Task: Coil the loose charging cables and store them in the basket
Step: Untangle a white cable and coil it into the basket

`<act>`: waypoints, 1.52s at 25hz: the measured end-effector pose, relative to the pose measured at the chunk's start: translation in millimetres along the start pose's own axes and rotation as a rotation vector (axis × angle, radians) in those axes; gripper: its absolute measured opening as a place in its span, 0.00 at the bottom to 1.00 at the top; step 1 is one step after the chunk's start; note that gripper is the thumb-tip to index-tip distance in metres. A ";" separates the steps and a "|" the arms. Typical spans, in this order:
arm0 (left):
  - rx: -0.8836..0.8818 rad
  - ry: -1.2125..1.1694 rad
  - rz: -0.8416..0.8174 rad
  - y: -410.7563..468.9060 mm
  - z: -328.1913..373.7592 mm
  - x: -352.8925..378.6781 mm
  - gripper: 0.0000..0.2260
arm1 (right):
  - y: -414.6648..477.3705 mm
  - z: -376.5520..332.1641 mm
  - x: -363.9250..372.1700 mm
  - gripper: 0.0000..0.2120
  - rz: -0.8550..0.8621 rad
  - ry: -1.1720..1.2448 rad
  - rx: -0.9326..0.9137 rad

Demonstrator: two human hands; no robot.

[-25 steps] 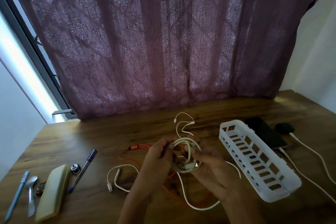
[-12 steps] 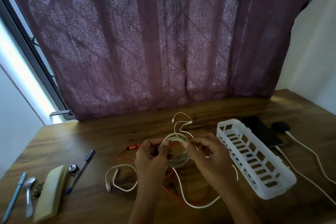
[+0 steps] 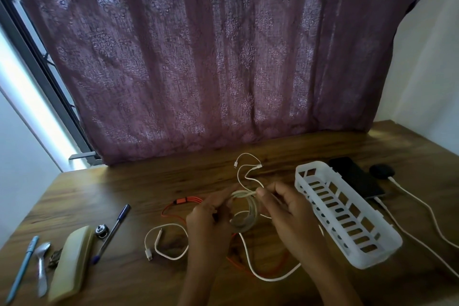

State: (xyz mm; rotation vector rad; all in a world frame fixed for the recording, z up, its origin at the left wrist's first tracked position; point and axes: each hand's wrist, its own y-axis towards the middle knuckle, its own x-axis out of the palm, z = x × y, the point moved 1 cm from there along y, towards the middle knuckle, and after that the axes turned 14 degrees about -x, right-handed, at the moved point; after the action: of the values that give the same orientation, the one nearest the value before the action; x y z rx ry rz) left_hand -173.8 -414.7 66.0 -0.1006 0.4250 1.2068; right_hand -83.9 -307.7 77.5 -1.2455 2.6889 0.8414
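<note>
Three loose cables on or over the table (image 3: 149, 186): 1 white coil (image 3: 253, 211), 1 orange cable (image 3: 188, 200), 1 short cable (image 3: 171, 257), also white. Both hands grasp the coil just above mid-table. The left hand (image 3: 208, 221) has fingers curled round its left side, and the right hand (image 3: 285, 208) pinches its top btwn thumb & forefinger. Coil is oval, long axis approx far-to-near. Its 2 plug ends lie toward the far edge, and its tail runs toward the near edge, then bends right. Orange cable lies flat under the hands. Short cable is looped just left of the left hand. 1 basket (image 3: 380, 253) sits toward the right edge, apart from the hands, long axis far-left to near-right. 2 white leads (image 3: 400, 184) run beside it from 1 phone (image 3: 357, 179) & 1 black puck (image 3: 381, 171). Near the left edge: 2 pens (image 3: 113, 231), 1 spoon (image 3: 42, 268), 1 case (image 3: 70, 263).
</note>
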 end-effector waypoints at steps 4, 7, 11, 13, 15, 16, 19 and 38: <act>-0.074 0.013 -0.235 -4.1 0.8 1.9 0.23 | 0.5 7.8 -4.3 0.04 0.126 -0.019 -0.020; -0.034 0.007 -0.344 -6.7 5.0 5.5 0.22 | -1.4 16.3 1.2 0.06 0.230 0.179 0.183; -0.020 0.091 -0.526 -4.0 2.8 6.8 0.26 | 0.6 17.2 -0.5 0.07 0.230 0.207 0.182; 0.030 0.104 -0.507 -1.9 10.3 5.5 0.20 | 0.9 17.1 -2.8 0.08 0.210 0.246 0.186; 0.110 0.114 -0.440 -0.2 17.9 5.0 0.13 | 0.8 17.2 -3.9 0.08 0.211 0.280 0.190; 0.135 0.126 -0.404 -0.2 19.8 5.5 0.11 | 0.9 18.1 -4.1 0.08 0.224 0.295 0.197; 0.129 0.106 -0.303 -1.6 19.7 8.3 0.09 | 1.7 17.2 -7.0 0.05 0.247 0.292 0.166; 0.207 0.037 0.187 1.4 4.0 23.0 0.11 | 3.1 13.0 -8.8 0.14 0.036 0.672 0.417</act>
State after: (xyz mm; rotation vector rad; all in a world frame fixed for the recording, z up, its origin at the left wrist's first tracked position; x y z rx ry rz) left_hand -167.5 -392.6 61.4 0.0970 0.5998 1.3384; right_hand -82.5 -293.5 70.2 -1.5700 3.1262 -0.2032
